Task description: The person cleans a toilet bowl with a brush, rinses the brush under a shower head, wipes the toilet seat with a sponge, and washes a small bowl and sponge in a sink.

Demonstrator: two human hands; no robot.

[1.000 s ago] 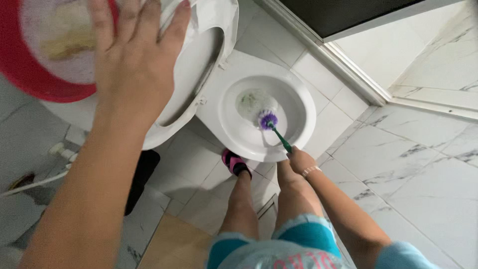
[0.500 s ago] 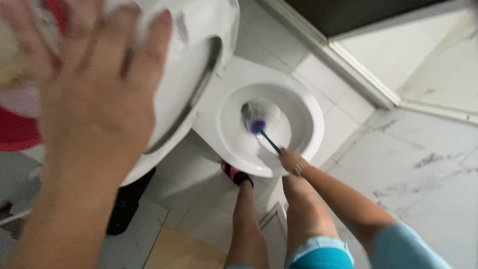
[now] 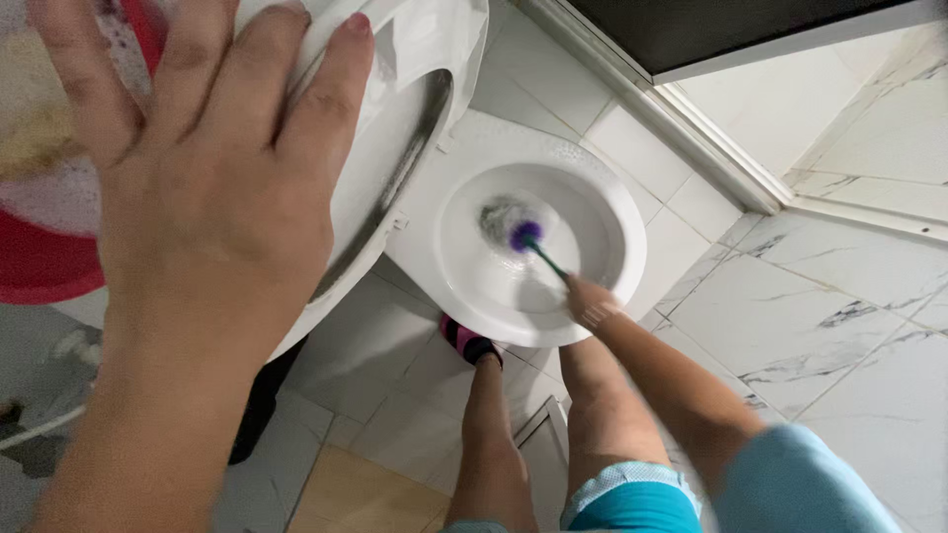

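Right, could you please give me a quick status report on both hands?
Left hand flat on raised white toilet lid. Right hand grips purple-headed toilet brush inside white bowl. Nothing obstructing.

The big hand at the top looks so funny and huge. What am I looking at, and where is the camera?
The camera sits on a person's head and looks straight down, so you see their own arms, legs and feet. The large left hand looks huge only because it is close to the camera. It rests flat on the raised white plastic toilet seat and lid, fingers spread. Behind it is a round red plastic basin. Further down, the right hand is closed around the green handle of a toilet brush with a purple bristle head. The bristles are down inside the white ceramic toilet bowl, near the water. Below, one foot wears a pink and black slipper on the white tiled floor.
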